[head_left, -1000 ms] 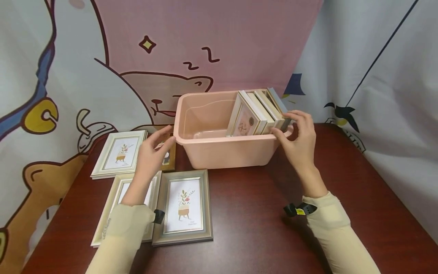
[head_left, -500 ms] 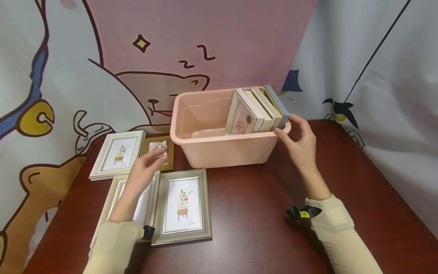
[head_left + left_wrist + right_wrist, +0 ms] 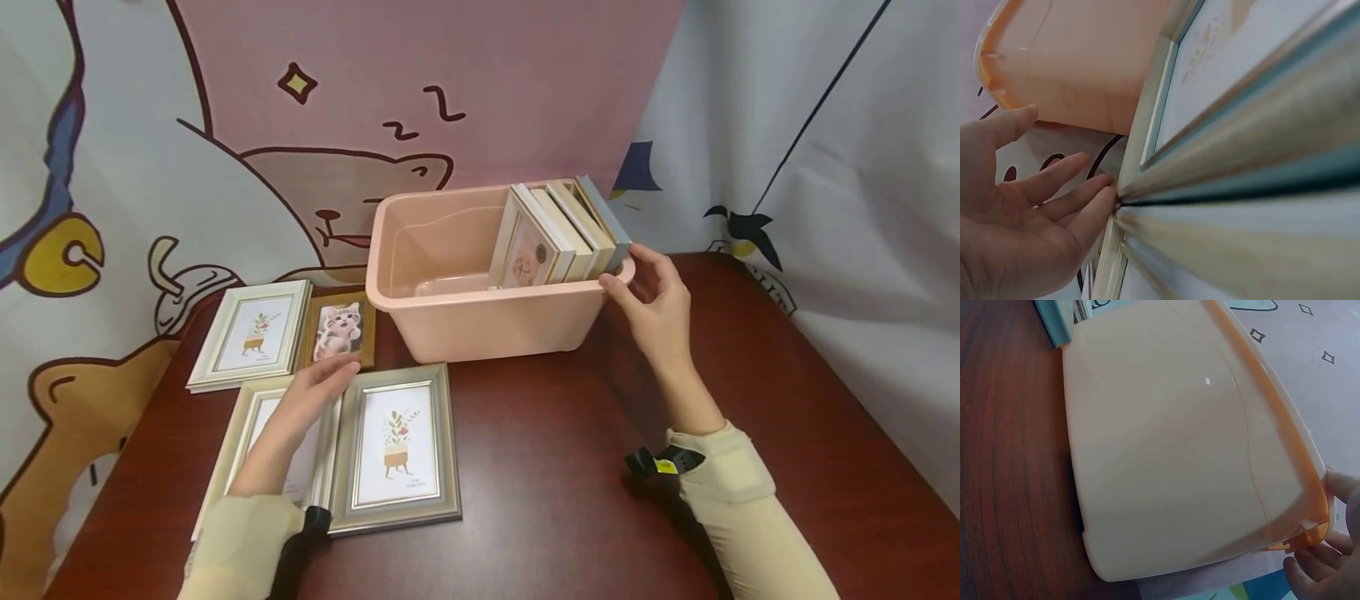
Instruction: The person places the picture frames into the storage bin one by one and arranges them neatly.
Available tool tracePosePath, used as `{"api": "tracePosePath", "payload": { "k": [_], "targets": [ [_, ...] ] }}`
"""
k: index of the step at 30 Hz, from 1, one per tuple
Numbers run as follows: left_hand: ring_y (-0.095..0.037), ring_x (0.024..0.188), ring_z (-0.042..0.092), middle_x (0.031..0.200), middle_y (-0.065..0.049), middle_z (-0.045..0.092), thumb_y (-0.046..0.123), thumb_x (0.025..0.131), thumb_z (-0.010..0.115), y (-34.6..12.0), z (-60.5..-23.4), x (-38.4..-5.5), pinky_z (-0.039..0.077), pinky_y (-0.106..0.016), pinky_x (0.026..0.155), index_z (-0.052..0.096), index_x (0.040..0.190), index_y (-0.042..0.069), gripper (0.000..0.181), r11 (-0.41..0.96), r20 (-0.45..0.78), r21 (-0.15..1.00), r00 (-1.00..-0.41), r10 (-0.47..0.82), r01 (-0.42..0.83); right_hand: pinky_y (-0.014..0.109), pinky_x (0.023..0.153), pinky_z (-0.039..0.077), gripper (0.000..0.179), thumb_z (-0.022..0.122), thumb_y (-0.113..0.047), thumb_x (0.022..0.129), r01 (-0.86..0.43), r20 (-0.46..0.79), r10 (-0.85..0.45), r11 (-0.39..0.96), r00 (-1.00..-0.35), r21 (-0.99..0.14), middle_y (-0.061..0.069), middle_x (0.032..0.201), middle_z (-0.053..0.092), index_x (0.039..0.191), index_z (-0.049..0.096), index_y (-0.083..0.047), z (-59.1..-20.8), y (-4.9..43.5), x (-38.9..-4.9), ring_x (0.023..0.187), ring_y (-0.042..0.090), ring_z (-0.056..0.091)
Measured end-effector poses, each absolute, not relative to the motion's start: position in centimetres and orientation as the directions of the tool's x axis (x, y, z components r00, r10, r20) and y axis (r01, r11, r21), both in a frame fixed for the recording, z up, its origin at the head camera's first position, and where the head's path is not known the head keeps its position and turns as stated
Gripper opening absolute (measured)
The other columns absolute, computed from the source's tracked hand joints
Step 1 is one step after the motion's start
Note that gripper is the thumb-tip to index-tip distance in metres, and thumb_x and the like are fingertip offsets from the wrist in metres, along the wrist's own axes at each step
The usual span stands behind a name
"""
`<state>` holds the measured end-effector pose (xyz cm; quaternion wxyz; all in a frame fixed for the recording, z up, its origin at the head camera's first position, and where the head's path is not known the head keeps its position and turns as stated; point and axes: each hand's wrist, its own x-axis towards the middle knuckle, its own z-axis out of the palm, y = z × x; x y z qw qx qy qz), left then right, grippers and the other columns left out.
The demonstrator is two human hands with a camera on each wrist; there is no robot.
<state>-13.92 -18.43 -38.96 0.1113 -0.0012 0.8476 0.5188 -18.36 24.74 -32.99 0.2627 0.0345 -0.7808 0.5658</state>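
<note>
The right end of a pale pink plastic rectangular bin [image 3: 495,325] is gripped at its rim by the right hand [image 3: 660,312], thumb at the front and fingers round the side. The left hand [image 3: 307,396] is held with fingers loosely extended and nothing grasped, just beside a small brown wooden frame with a kitten picture [image 3: 339,329]; whether any frame is touched cannot be told.

If the bin were tugged or jolted by that single hold, it could be swung askew, and the row of upright pale frames [image 3: 536,246] in its right half, with a blue-grey frame [image 3: 603,221] outermost, could be sent sliding or toppling leftward, since no support is seen on that side. A corner of the cream wide-bordered frame [image 3: 311,462] or the silver-grey frame [image 3: 400,450], laid close side by side, might be caught by low fingertips and pushed across the dark red wooden table [image 3: 540,500].

The bin is set opening upward, long axis running left to right. The row inside is tilted toward the right wall, the nearest picture faced left. The frames on the table are laid face up, long axes running away from the person, picture tops pointed toward the far side
</note>
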Motion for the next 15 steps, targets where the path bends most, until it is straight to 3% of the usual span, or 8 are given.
{"api": "tracePosePath", "payload": {
  "k": [7,15],
  "targets": [
    [-0.045,0.145,0.033,0.153,-0.027,0.040,0.029,0.105,0.046,-18.8,-38.8,-14.0,0.028,-0.062,0.118,0.043,0.147,-0.004,0.053,0.530,-0.194,0.845,-0.966,0.173,-0.074,0.027,0.107,0.049,0.055,0.074,-0.006,0.088,-0.357,0.448,0.238,0.343,-0.862,-0.869,0.010,0.138,0.060,0.139,0.055,-0.002,-33.0,24.8,-18.4,0.130,0.020,0.057],
    [-0.048,0.141,0.038,0.153,-0.033,0.038,0.028,0.103,0.052,-19.6,-38.6,-14.2,0.039,-0.060,0.112,0.037,0.149,-0.008,0.060,0.554,-0.216,0.832,-0.944,0.250,-0.043,0.026,0.106,0.049,0.054,0.073,-0.006,0.088,-0.365,0.449,0.238,0.324,-0.862,-0.873,0.009,0.138,0.059,0.138,0.055,0.000,-33.0,24.7,-18.4,0.131,0.020,0.057]
  ]
}}
